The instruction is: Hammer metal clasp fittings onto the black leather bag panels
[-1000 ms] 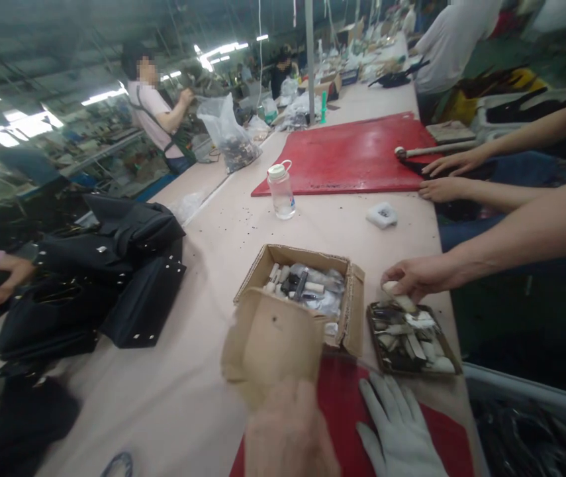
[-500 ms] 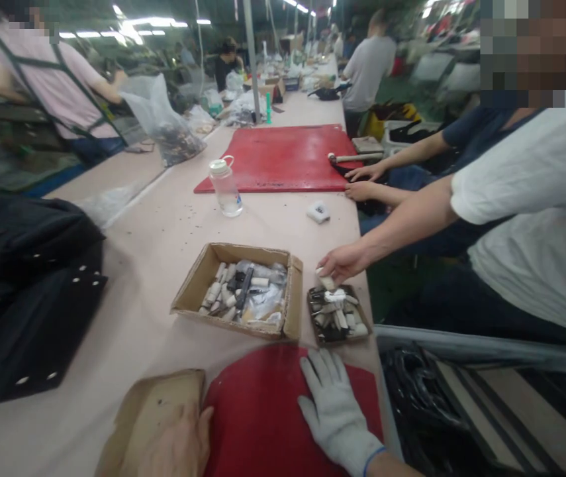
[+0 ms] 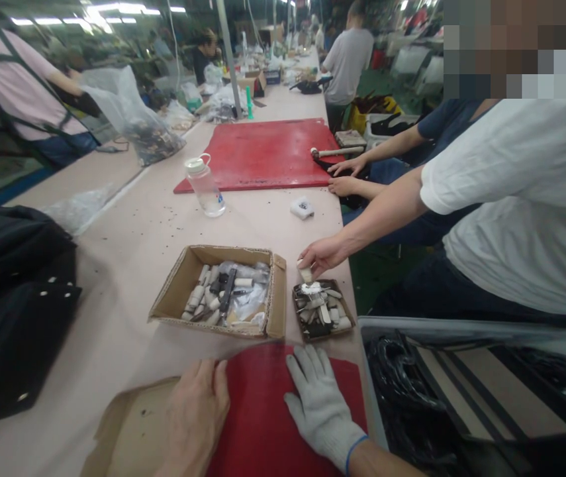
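My right hand [image 3: 320, 407], in a white knit glove with a blue cuff edge, lies flat on a dark red mat [image 3: 250, 424], fingers stretched out. My bare left hand [image 3: 196, 414] is over the mat's left side, beside a shallow cardboard piece with a raised rim [image 3: 131, 427]. Its knuckles face up and the fingers bend down out of sight, so what they hold, if anything, is hidden. Beyond the mat stand an open cardboard box [image 3: 168, 291] of pale rolls, dark pieces and plastic bags, and a smaller tray [image 3: 347, 324] of pale and dark pieces.
At right, a co-worker's hand [image 3: 322, 257] holds a pale piece above the tray. A water bottle [image 3: 206, 189] and a larger red board [image 3: 263, 152] with a hammer [image 3: 335, 152] are farther off. Black goods [image 3: 19, 305] lie left; a grey bin [image 3: 365, 371] stands right.
My left hand has moved up and right, from the cardboard onto the mat's left side. The view has shifted slightly right. My right hand stays flat on the mat.
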A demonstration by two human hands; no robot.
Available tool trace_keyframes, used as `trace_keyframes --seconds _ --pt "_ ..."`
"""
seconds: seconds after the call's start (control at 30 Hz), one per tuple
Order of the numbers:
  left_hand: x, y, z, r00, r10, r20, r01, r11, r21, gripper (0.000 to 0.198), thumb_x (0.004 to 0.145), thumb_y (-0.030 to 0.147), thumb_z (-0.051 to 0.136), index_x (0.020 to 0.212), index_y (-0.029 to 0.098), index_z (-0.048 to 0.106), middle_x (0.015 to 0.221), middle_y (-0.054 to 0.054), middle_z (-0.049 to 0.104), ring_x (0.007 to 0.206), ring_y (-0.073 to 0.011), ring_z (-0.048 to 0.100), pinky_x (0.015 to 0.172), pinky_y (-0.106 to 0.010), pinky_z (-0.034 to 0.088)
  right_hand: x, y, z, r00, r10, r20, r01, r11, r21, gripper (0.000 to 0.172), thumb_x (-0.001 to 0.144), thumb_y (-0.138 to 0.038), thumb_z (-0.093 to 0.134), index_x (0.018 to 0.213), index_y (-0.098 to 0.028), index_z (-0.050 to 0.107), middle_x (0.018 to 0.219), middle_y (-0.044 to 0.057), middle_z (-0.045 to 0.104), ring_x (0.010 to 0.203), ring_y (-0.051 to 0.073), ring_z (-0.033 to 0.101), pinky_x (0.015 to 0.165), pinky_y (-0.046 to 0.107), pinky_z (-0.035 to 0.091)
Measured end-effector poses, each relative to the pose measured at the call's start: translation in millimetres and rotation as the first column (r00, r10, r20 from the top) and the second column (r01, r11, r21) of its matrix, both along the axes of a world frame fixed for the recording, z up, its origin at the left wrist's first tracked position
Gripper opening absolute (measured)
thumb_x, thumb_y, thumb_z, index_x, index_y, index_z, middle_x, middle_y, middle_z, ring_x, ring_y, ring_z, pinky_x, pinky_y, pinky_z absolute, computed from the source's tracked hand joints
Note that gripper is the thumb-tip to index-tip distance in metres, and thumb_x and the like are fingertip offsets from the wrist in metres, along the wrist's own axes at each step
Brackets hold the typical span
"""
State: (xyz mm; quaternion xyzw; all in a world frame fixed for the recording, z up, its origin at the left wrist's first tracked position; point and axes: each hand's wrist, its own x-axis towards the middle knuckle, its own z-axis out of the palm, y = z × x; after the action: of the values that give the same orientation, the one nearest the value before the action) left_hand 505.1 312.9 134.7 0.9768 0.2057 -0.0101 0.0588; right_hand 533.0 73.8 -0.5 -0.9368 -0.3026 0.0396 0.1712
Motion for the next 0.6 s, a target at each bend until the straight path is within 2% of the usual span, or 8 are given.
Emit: trace_keyframes --seconds 0.1,0.17,0.23,0.3,0.4,0.47,0.53,0.6 --pt "12.0 10.6 8.7 0.995 -0.048 0.088 0.04 0.995 0.092 0.042 0.104 0.03 0.033 0.086 0.022 0.071 0.088 -0.009 0.075 0.083 -0.0246 0.07 0.077 -0.034 0.048 -0.8 0.4 0.2 1.0 -0.006 -0.003 0.006 1.0 0.013 0.07 0.087 -0.026 0.063 0.155 -0.018 0.048 0.164 0.014 0.038 0.15 0.042 0.031 0.123 0.067 0.026" --pt "33.8 23.9 17.4 0.986 -0.038 0.162 0.015 0.99 0.144 0.044 0.105 0.034 0.033 0.091 0.02 0.072 0.093 -0.01 0.075 0.089 -0.0263 0.07 0.08 -0.034 0.048 -1.2 0.4 -0.2 1.0 -0.008 -0.009 0.008 1.0 0.014 0.07 0.087 -0.026 0.063 0.155 -0.018 0.048 0.164 0.014 0.038 0.15 0.042 0.031 0.123 0.066 0.026" --pt "64.9 39.5 23.0 0.987 -0.017 0.162 -0.006 0.991 0.136 0.042 0.103 0.037 0.036 0.098 0.018 0.073 0.103 -0.013 0.075 0.097 -0.0285 0.069 0.083 -0.035 0.048 -1.4 0.2 -1.3 1.0 -0.008 -0.008 0.008 1.0 0.014 0.069 0.087 -0.026 0.063 0.154 -0.019 0.05 0.163 0.014 0.039 0.15 0.042 0.031 0.122 0.066 0.026" --pt "98.2 54.3 23.5 0.998 0.021 0.058 -0.025 0.997 0.068 0.039 0.099 0.038 0.042 0.099 0.017 0.074 0.106 -0.015 0.074 0.099 -0.0309 0.069 0.082 -0.035 0.049 -1.3 -0.2 -2.9 1.0 -0.001 0.009 0.001 1.0 0.018 0.069 0.086 -0.026 0.063 0.153 -0.019 0.05 0.163 0.014 0.04 0.15 0.042 0.032 0.122 0.066 0.026" --pt "133.7 69.4 18.0 0.98 0.197 0.006 -0.195 0.975 -0.11 0.039 0.095 0.037 0.044 0.098 0.015 0.076 0.103 -0.017 0.076 0.1 -0.0328 0.07 0.081 -0.035 0.05 -0.6 -1.3 -5.4 0.997 -0.001 0.079 -0.001 0.999 0.034 0.068 0.086 -0.026 0.063 0.153 -0.019 0.051 0.162 0.013 0.042 0.149 0.04 0.034 0.121 0.064 0.029" --pt "141.3 73.2 12.7 0.944 0.317 0.097 -0.283 0.923 -0.26 0.04 0.094 0.034 0.042 0.097 0.015 0.077 0.1 -0.015 0.078 0.099 -0.0308 0.071 0.081 -0.034 0.05 0.6 -2.2 -7.3 0.989 0.001 0.149 -0.008 0.999 0.046 0.066 0.087 -0.026 0.062 0.151 -0.018 0.052 0.16 0.013 0.044 0.147 0.039 0.037 0.12 0.063 0.032" --pt "138.6 72.2 6.3 0.914 0.367 0.173 -0.28 0.879 -0.385 0.039 0.093 0.033 0.042 0.095 0.014 0.077 0.093 -0.012 0.078 0.094 -0.0278 0.071 0.078 -0.031 0.051 2.3 -3.3 -9.5 0.977 0.012 0.213 -0.025 0.998 0.058 0.061 0.088 -0.027 0.06 0.148 -0.017 0.055 0.158 0.014 0.047 0.145 0.039 0.039 0.118 0.062 0.034" --pt "131.1 67.6 -0.8 0.907 0.38 0.181 -0.266 0.852 -0.451 0.038 0.092 0.033 0.043 0.093 0.013 0.076 0.085 -0.01 0.077 0.087 -0.0251 0.071 0.073 -0.029 0.051 4.3 -4.1 -12.1 0.966 0.019 0.259 -0.039 0.997 0.073 0.059 0.089 -0.028 0.06 0.146 -0.016 0.056 0.155 0.014 0.049 0.143 0.039 0.041 0.117 0.061 0.034"
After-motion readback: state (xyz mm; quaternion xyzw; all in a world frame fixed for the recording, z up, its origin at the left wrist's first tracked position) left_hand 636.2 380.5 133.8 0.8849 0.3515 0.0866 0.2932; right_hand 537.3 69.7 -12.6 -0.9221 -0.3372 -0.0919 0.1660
